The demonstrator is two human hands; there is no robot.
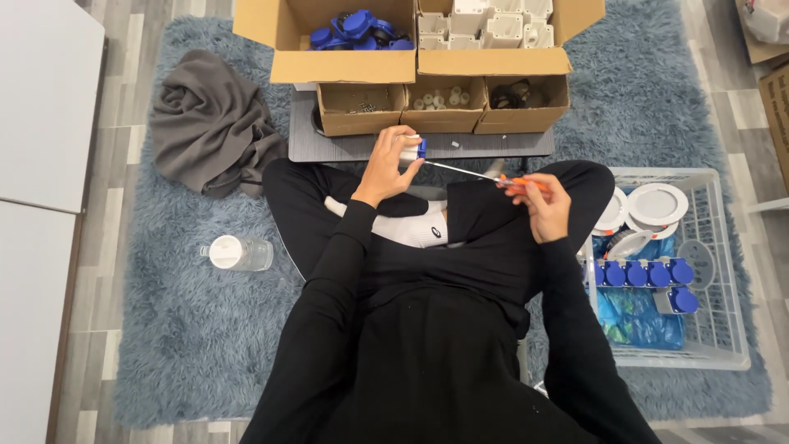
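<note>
We see a grey cloth (215, 123) crumpled on the blue rug (189, 329), a capped clear bottle (239, 252) lying near it, open cardboard boxes (345, 41) of blue and white parts ahead, and a white basket (723, 329) at our right.

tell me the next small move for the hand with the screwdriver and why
Probably turn the screwdriver in place. The right hand grips its orange handle, and the thin shaft already reaches across to the small white and blue part that the left hand holds up. The tip seems to meet the part at its blue end, though whether it is seated there is too small to tell.
</note>
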